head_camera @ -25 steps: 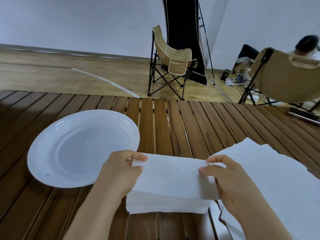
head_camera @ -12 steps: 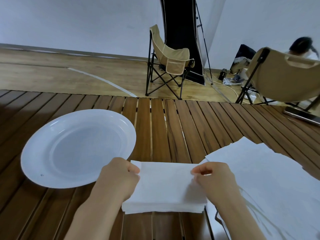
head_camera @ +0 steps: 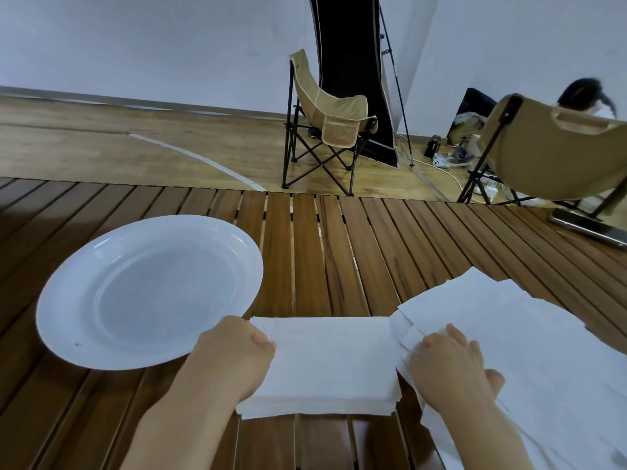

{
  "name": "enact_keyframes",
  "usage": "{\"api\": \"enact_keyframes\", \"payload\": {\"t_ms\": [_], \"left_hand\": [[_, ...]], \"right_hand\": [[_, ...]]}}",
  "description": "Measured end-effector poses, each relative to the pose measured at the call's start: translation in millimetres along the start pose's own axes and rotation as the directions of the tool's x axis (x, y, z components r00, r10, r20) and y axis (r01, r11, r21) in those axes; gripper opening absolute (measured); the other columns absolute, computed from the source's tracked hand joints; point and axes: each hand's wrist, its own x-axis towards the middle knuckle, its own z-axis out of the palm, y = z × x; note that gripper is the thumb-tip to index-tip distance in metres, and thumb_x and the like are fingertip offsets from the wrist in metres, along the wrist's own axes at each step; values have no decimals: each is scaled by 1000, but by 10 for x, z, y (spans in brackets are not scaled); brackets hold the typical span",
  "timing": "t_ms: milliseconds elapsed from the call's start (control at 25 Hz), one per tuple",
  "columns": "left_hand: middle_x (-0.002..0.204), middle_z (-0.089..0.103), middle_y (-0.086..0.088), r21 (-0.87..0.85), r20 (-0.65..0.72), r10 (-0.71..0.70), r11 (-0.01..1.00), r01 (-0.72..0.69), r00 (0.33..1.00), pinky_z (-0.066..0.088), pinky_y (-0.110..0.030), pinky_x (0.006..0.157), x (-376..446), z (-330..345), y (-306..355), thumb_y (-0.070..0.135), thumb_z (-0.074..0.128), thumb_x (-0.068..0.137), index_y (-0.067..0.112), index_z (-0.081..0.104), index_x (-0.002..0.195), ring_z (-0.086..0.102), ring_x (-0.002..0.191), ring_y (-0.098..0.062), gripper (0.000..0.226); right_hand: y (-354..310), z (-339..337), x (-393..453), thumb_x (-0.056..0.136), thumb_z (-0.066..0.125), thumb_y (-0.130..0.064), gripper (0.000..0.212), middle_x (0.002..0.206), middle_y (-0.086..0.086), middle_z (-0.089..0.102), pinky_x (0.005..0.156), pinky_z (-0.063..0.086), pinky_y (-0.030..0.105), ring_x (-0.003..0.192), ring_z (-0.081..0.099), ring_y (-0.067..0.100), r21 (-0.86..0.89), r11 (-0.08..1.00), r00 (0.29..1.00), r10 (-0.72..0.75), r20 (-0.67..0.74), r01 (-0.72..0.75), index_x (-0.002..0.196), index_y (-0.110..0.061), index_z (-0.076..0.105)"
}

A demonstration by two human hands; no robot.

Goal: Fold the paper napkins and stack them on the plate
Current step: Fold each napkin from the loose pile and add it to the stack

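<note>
Gripping the left end of a folded stack of napkins (head_camera: 327, 362), the left hand (head_camera: 234, 359) curls its fingers under the edge while the thumb presses on top, so its grip is pinching the stack. The stack lies flat on the slatted wooden table (head_camera: 305, 252), near the front edge, with its left corner just beside the rim of the white plate (head_camera: 149, 293). The plate sits to the left and holds nothing. The right hand (head_camera: 453, 362) rests palm down on the loose pile of unfolded napkins (head_camera: 543, 344), which spreads over the right side of the table and touches the right end of the folded stack. Its fingers lie fairly straight and spread on the paper, a grip that is open and pressing rather than pinching. Beyond the table stand two tan folding chairs (head_camera: 330, 127) on a wooden floor.
</note>
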Motion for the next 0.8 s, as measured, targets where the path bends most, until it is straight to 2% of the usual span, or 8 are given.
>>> {"api": "enact_keyframes", "payload": {"t_ms": [80,200,320,400,520,600,680,800], "left_hand": [[95,68,-11,6,15,3,1000,-3,1000,39,-15,56,-3,2,11,26,47,96,10,70,101,54,69,-11,29],[74,59,-8,28,21,4,1000,-5,1000,35,-15,50,-7,-18,17,25,47,95,7,67,85,46,58,-9,29],[60,37,2,50,-19,21,999,-20,1000,24,-13,44,-21,-33,25,22,45,94,12,46,65,35,50,-11,31],[63,41,4,50,-43,47,998,-45,998,24,-11,42,-9,-32,3,20,44,95,14,47,65,38,52,-11,31],[72,52,6,57,-68,71,996,-67,995,27,-10,45,7,-9,-26,20,44,96,17,62,78,46,59,-9,25],[85,56,9,44,-93,82,996,-78,992,29,-7,49,-3,-1,-20,22,45,97,24,65,91,47,66,-7,21],[109,58,9,2,-120,74,997,-75,990,34,-11,63,-12,1,-16,25,49,96,30,63,111,47,85,-5,21],[118,57,7,-47,-144,74,996,-81,987,36,-12,71,-40,-5,0,29,57,92,31,61,114,49,97,-7,22]], "right_hand": [[-5,14,6,92,29,-17,21,145,0,33,108,29,47,138,28,26,-3,1000,1000,17,10,-17,91,-25,49],[-14,70,33,92,30,-12,34,143,-4,34,106,29,51,139,26,26,-40,999,1000,18,-11,-19,115,-24,53],[-15,115,54,91,33,-10,40,145,-5,33,107,27,52,138,27,24,-22,1000,999,16,-52,-17,127,-20,48],[-36,69,41,92,37,-8,35,135,-2,45,107,26,48,128,41,23,51,999,991,15,-133,-8,123,-15,51],[-75,-61,-22,93,50,-10,27,114,2,62,101,36,42,104,56,21,212,972,928,-13,-373,99,117,-18,60],[-106,-158,-74,90,59,-8,22,105,3,69,84,46,30,91,61,19,351,886,847,-83,-524,304,108,-18,68],[-153,-284,-146,87,64,-5,19,92,-1,71,68,41,14,80,60,11,481,738,791,-115,-601,473,96,-20,70],[-216,-476,-304,84,66,-3,23,70,-11,64,56,39,9,61,55,4,650,447,766,-141,-628,615,85,-25,69]]}}
